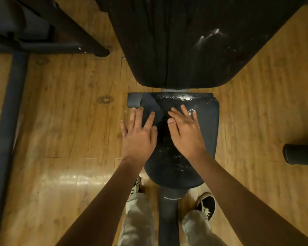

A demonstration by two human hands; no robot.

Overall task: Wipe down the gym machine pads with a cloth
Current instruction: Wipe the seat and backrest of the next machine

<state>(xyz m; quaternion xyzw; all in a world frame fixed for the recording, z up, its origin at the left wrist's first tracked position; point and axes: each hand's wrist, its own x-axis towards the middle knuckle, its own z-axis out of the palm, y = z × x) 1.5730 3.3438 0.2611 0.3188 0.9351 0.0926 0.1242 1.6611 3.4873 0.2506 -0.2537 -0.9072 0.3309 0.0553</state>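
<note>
2 open palms on small black vinyl seat pad [208,125]: L hand [139,137] flat on dark grey cloth [149,107] at far-left corner, R hand [185,134] bare on pad. Spread cloth, press evenly, sweep across white specks [183,98] w/ overlapping strokes.

Count, one head view
- hands: 2, left hand [139,137] and right hand [185,134]
- pads: 2, seat pad [209,121] and back pad [185,41]
- cloth [147,105]: 1
- shoes: 2, left shoe [136,185] and right shoe [207,203]
- foam roller [300,154]: 1
- support post [168,213]: 1
- trouser legs: 2
- forearms: 2
</note>
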